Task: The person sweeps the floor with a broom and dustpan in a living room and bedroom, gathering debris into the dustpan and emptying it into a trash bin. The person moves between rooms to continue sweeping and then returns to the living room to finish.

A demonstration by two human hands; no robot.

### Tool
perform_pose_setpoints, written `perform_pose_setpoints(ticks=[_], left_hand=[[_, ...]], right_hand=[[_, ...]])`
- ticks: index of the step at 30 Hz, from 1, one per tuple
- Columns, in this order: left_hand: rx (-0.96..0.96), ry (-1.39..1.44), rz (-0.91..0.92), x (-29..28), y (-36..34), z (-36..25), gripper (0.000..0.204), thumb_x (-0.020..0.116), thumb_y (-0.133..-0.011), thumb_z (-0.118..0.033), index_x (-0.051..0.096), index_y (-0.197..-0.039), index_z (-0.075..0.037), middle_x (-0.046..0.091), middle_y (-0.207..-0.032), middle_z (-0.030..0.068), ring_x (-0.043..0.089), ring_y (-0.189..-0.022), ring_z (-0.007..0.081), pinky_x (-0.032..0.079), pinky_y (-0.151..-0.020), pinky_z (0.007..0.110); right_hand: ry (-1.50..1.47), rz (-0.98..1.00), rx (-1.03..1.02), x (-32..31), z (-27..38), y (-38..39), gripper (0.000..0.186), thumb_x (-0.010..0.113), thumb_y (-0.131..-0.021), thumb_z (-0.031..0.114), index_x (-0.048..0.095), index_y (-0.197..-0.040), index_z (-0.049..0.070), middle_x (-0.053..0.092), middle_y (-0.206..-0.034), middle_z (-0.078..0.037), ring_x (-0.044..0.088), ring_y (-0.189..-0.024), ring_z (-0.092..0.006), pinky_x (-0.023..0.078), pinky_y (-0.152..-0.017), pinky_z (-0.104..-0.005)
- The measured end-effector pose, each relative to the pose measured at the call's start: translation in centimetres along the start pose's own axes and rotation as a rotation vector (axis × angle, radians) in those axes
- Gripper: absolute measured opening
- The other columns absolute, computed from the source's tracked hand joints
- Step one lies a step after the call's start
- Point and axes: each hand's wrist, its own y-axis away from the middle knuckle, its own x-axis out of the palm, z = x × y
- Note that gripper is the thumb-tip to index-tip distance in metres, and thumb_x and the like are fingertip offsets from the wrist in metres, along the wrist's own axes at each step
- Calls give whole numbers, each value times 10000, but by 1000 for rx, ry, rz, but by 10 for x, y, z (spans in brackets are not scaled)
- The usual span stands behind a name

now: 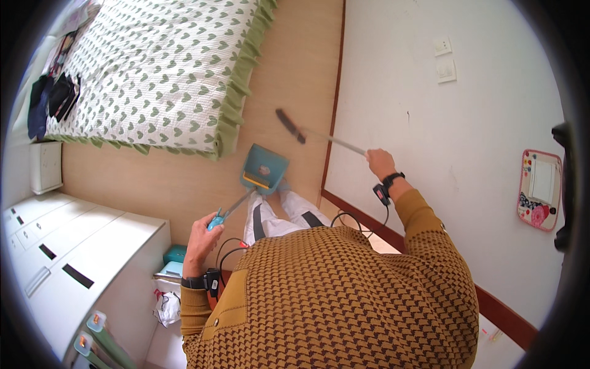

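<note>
My left hand is closed around the blue grip of a long-handled dustpan. The teal pan rests on the floor by my feet, with a yellow comb strip along its near side and a small greyish clump of debris inside. My right hand grips the grey stick of a broom. Its dark bristle head, slightly blurred, is beyond and to the right of the pan, apart from it and close over the floor; whether it touches cannot be made out.
A bed with a heart-patterned quilt and green ruffle stands at the far left. White drawers line the left side, and a white wall with dark red skirting runs along the right. Cables hang from both wrist devices.
</note>
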Motion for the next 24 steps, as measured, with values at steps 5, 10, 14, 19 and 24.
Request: perform_pose_setpoints(ticks=[5,10,14,19,24], left_hand=[[18,-50,48,-17,-20,-12,396,620,-830,-167,650,-1183,9,507,-652,-19,464,-512,59,381,-455,234],[129,-127,146,-34,-49,-27,372,607,-828,-174,659,-1151,2,495,-649,-18,460,-523,63,382,-467,242],[149,-152,208,-41,-71,-44,274,604,-829,-178,654,-1034,-3,481,-642,-21,445,-520,60,367,-461,245],[169,-148,221,-41,-100,-71,184,604,-843,-184,620,-926,-22,484,-635,-26,450,-504,57,361,-444,236],[163,-164,218,-39,-122,-103,232,606,-849,-182,645,-1003,-13,487,-632,-29,459,-494,57,364,-432,233]], right_hand=[[-65,-142,125,17,30,-32,200,531,-929,172,666,-846,51,679,-781,-211,689,-731,-397,560,-689,-510],[-614,284,397,2,54,34,381,461,-986,253,580,-804,-60,638,-691,-241,670,-563,-360,585,-623,-466],[-982,351,642,-22,61,102,439,517,-986,380,539,-770,-2,555,-586,-112,517,-412,-201,380,-355,-332],[-1190,414,834,-13,71,151,396,561,-975,333,525,-716,36,467,-547,-45,417,-390,-146,319,-348,-314],[-1145,441,770,34,79,129,398,535,-967,313,545,-723,-1,514,-560,-90,465,-402,-168,359,-363,-325]])
